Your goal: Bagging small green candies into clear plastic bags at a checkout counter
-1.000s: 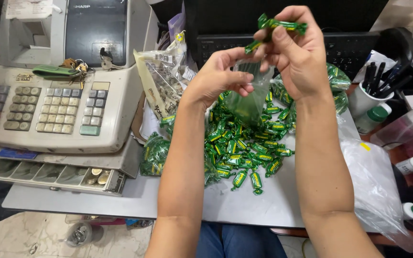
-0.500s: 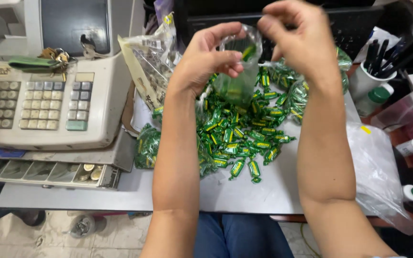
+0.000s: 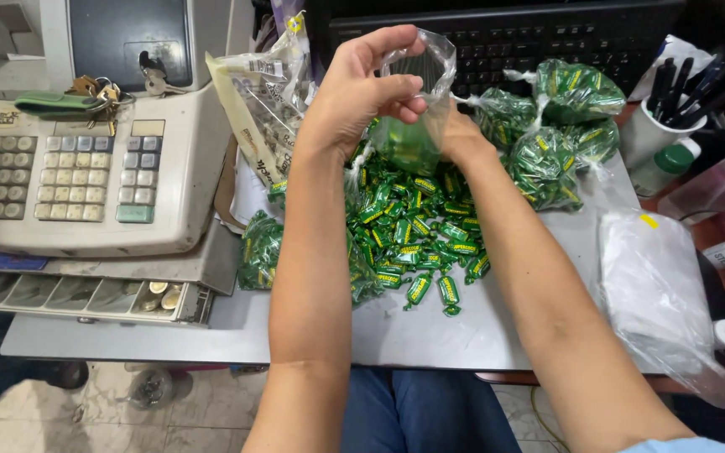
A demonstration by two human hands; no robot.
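clear bag (image 3: 417,101), pinched in left fingers (image 3: 396,88)

A small clear plastic bag (image 3: 413,109) hangs upright at about twelve o'clock above the pile, its mouth pulled open at the top and its lower part filled with green-wrapped sweets that tint it green. Directly under it, toward six o'clock, lies a loose heap of green-wrapped candies with yellow labels (image 3: 409,235), twisted at both ends, spread flat on the grey table top, with a few strays at the heap's six o'clock edge. The bag's bottom hangs just over the heap's upper edge.
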